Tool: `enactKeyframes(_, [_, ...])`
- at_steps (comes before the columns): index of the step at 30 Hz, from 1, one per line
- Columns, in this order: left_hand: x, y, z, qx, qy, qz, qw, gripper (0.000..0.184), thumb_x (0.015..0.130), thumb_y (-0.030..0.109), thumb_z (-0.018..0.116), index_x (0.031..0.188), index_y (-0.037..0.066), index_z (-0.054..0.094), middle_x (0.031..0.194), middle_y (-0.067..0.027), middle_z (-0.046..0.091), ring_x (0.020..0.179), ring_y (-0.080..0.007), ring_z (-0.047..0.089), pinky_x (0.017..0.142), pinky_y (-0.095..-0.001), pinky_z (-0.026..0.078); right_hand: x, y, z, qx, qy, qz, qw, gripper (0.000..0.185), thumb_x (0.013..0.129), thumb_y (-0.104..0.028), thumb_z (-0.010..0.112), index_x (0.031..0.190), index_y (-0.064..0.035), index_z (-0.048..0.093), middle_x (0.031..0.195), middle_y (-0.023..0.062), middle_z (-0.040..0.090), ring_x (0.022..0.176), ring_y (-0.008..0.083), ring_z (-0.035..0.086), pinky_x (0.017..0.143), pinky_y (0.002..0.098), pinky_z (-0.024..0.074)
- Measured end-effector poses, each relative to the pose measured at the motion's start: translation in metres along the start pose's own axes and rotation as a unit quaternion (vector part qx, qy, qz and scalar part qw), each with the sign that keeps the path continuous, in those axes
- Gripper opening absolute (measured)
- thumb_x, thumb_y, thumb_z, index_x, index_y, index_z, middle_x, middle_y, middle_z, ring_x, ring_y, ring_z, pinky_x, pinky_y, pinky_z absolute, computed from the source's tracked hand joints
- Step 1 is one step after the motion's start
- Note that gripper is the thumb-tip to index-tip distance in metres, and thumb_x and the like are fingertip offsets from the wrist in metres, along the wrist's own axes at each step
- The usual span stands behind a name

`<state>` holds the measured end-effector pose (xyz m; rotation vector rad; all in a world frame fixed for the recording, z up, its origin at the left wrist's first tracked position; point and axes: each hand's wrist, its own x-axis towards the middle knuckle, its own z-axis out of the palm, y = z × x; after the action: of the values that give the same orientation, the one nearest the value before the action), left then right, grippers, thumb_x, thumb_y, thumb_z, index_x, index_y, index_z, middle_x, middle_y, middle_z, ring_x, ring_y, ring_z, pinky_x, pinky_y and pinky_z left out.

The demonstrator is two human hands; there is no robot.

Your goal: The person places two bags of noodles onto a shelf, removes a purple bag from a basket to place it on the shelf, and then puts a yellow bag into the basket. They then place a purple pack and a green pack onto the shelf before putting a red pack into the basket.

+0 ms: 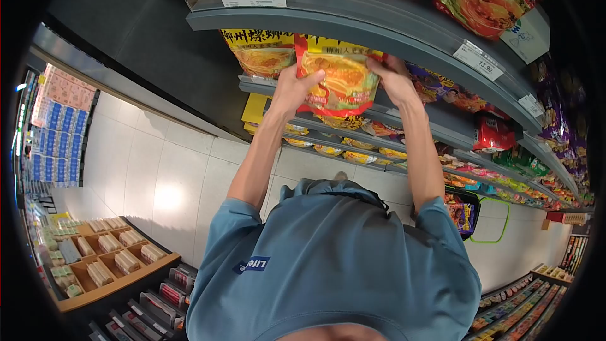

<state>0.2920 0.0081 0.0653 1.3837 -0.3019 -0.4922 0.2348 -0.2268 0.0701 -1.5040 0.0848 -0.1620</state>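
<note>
Between my two hands is a red and yellow bag of instant noodles (341, 79), its front printed with a bowl of noodles. My left hand (295, 87) grips its left edge, the thumb lying across the front. On the opposite edge, my right hand (392, 79) is closed round the upper right side, its fingers partly hidden behind the bag. The bag is at the front of a shelf, just under the shelf board above. Beside it on the left stands a similar noodle bag (262, 53).
Above runs a grey shelf edge (353, 28) with price tags and more bags. Lower shelves hold yellow packets (327, 149). A black basket with a green handle (470, 215) is on the floor at the right. Behind on the left is a wooden display rack (120, 256).
</note>
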Motion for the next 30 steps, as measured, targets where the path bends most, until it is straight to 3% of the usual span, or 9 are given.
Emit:
enactKeyframes(3, [0.016,0.007,0.001,-0.003,0.031,0.001,1.0,0.03,0.086,0.007,0.065,0.113,-0.004,0.06,0.1,-0.0107,0.067,0.085,-0.0147,0.064,0.069,-0.0299,0.057,0.025,0.019,-0.007,0.028,0.052,0.045,0.997,0.034,0.091,-0.016,0.062,0.12,0.0009,0.056,0.115,0.0073,0.059,0.101,0.015,0.054,0.088,0.0278,0.0422])
enactKeyframes(9, [0.055,-0.003,0.0,0.091,0.12,0.113,0.982,0.026,0.08,0.009,0.072,0.102,-0.004,0.065,0.096,-0.0139,0.069,0.08,-0.0227,0.066,0.074,-0.035,0.048,0.037,0.003,0.02,0.012,0.166,0.092,0.982,0.043,0.091,-0.018,0.063,0.127,0.0024,0.052,0.133,0.0143,0.051,0.12,0.0237,0.049,0.096,0.032,0.0398])
enactKeyframes(11, [0.057,-0.009,0.0,0.342,0.21,0.155,0.903,0.03,0.077,0.019,0.075,0.091,-0.006,0.067,0.083,-0.021,0.069,0.075,-0.0313,0.067,0.071,-0.0386,0.05,0.034,0.004,0.029,0.0,0.188,0.081,0.979,0.044,0.091,-0.018,0.063,0.128,0.002,0.051,0.135,0.0153,0.05,0.123,0.0248,0.047,0.097,0.0318,0.0392])
enactKeyframes(12, [0.052,-0.007,0.002,0.343,0.208,0.154,0.903,0.03,0.077,0.019,0.075,0.091,-0.006,0.067,0.083,-0.021,0.069,0.075,-0.0313,0.067,0.071,-0.0386,0.05,0.036,0.008,0.03,-0.042,0.196,0.061,0.978,0.042,0.091,-0.018,0.062,0.127,0.0014,0.052,0.132,0.0153,0.052,0.121,0.0247,0.048,0.096,0.0317,0.0401])
enactKeyframes(14, [0.042,-0.002,0.007,0.541,0.203,0.113,0.809,0.031,0.08,0.023,0.067,0.079,-0.008,0.067,0.076,-0.0293,0.064,0.076,-0.044,0.064,0.069,-0.0457,0.05,0.038,0.018,0.029,-0.082,0.207,0.039,0.974,0.04,0.092,-0.019,0.061,0.126,0.0008,0.053,0.129,0.0154,0.055,0.119,0.0246,0.05,0.094,0.0317,0.0409])
enactKeyframes(17, [0.045,-0.014,0.001,0.561,0.21,0.11,0.793,0.029,0.081,0.021,0.06,0.076,-0.006,0.068,0.075,-0.0286,0.064,0.072,-0.044,0.064,0.068,-0.0483,0.05,0.034,0.03,0.027,-0.194,0.186,-0.016,0.963,0.033,0.093,-0.02,0.059,0.118,0.0016,0.056,0.116,0.0173,0.061,0.108,0.0255,0.057,0.087,0.034,0.044])
enactKeyframes(20, [0.042,-0.019,-0.007,0.526,0.204,0.142,0.813,0.019,0.08,0.011,0.057,0.082,-0.001,0.072,0.077,-0.0274,0.064,0.075,-0.0442,0.063,0.072,-0.0471,0.05,0.029,0.03,0.03,-0.308,0.167,-0.041,0.936,0.029,0.095,-0.022,0.055,0.109,0.0041,0.055,0.099,0.0225,0.064,0.089,0.0347,0.062,0.078,0.0403,0.0455])
enactKeyframes(24, [0.041,-0.015,-0.005,0.531,0.226,0.151,0.803,0.021,0.08,0.007,0.056,0.089,0.006,0.074,0.077,-0.0252,0.065,0.077,-0.043,0.064,0.073,-0.0456,0.051,0.021,0.027,0.027,-0.339,0.153,-0.03,0.928,0.034,0.095,-0.024,0.053,0.113,0.0047,0.052,0.099,0.0247,0.062,0.089,0.0384,0.062,0.079,0.0422,0.0458])
enactKeyframes(30, [0.034,-0.008,-0.001,0.567,0.266,0.139,0.767,0.017,0.081,0.01,0.058,0.085,0.005,0.074,0.074,-0.025,0.065,0.074,-0.042,0.064,0.07,-0.0459,0.051,0.01,0.052,0.023,-0.422,0.117,-0.149,0.887,0.05,0.094,-0.024,0.053,0.126,0.0109,0.039,0.096,0.0326,0.059,0.089,0.044,0.061,0.079,0.046,0.0465])
